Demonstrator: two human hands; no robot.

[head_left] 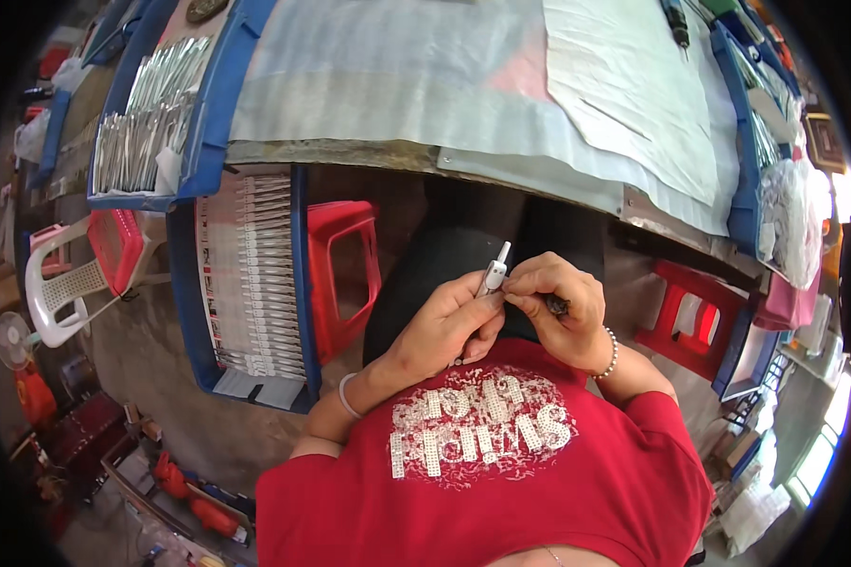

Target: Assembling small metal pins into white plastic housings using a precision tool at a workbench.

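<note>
In front of my chest, both hands are close together above my lap. My left hand (pixel 452 317) is closed around a slim silver-white piece (pixel 495 271), whose narrow tapered tip points up and away from me. Two small dark spots show on its face. Thumb and forefinger of my right hand (pixel 572 300) are pinched together right beside this piece. A dark, round-ended thing (pixel 557 304) sits within the curled right fingers; the rest of it is hidden, so its kind is unclear.
Ahead runs a workbench (pixel 369 104) with a white sheet (pixel 624 94) and a thin rod (pixel 612 116). Blue trays (pixel 219 104) of slim metal pieces stand at left. A blue crate (pixel 303 283) of neatly rowed pieces is beside a red stool (pixel 345 269); another red stool (pixel 695 317) is right.
</note>
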